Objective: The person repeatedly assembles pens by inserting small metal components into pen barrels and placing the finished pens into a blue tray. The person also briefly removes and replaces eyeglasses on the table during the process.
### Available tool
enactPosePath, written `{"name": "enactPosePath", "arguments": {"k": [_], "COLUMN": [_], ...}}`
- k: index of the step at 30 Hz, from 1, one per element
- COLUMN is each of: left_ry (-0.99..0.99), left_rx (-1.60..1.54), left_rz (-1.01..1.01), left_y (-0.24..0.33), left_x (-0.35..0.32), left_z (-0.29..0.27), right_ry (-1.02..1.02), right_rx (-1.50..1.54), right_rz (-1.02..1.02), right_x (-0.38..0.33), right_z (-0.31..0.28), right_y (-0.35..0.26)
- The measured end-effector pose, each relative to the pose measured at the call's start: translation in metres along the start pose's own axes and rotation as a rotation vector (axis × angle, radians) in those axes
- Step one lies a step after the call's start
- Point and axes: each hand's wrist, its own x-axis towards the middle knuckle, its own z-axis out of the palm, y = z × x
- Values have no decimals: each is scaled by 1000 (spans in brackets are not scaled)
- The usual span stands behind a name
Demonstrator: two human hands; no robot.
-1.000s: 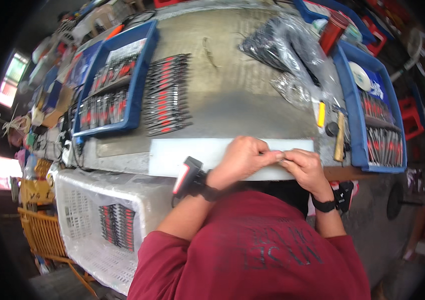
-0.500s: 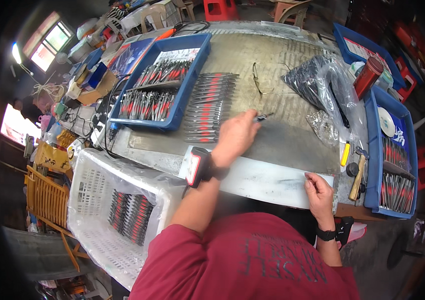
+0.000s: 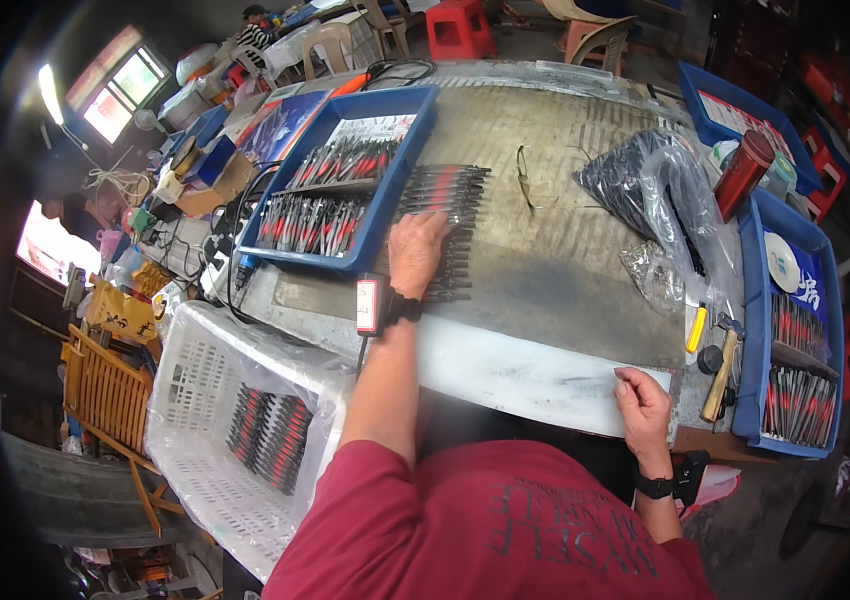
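Note:
My left hand (image 3: 417, 252) is over the near part of a row of slim black-and-red metal tools (image 3: 450, 185), its fingers bent together. The hand covers part of the row, and what its fingertips hold is hidden. A white strip (image 3: 515, 370) lies along the table's near edge. At its right end rests my right hand (image 3: 643, 405), fingers curled and thumb against them; anything inside is too small to make out. Just left of the row stands a blue tray (image 3: 345, 262) with similar tools in two divided groups.
Eyeglasses (image 3: 525, 178) lie beyond the row. Plastic bags (image 3: 660, 190), a red cylinder (image 3: 745, 175), a yellow cutter (image 3: 696, 330) and a hammer (image 3: 720, 375) sit to the right, beside another blue tray (image 3: 753, 390). A white crate (image 3: 180, 390) holding stacked tools stands at lower left.
My left hand has moved left from the bare tabletop to the row of tools. The small metal piece seen at its fingertips is out of sight. My right hand stays at the strip.

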Motion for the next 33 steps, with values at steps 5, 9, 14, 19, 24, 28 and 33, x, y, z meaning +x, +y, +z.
{"name": "enactPosePath", "arguments": {"k": [5, 9, 14, 19, 24, 28, 33], "left_ry": [73, -29, -31, -28, -47, 108, 314], "left_rx": [2, 31, 31, 16, 42, -31, -15], "left_rz": [71, 41, 57, 48, -17, -129, -274], "left_y": [-7, -10, -12, -10, 8, 24, 17], "left_x": [1, -1, 0, 1, 7, 25, 60], "left_z": [9, 11, 17, 15, 3, -10, -22], "right_ry": [-10, -23, -20, -19, -3, 8, 10], "right_rx": [48, 98, 108, 111, 118, 94, 120], "right_rz": [55, 148, 132, 147, 138, 36, 139], "right_x": [-1, -2, -2, -2, -2, -1, -4], "right_z": [-2, -2, -2, -2, -2, 0, -3], "right_y": [2, 3, 4, 3, 3, 8, 12]}}
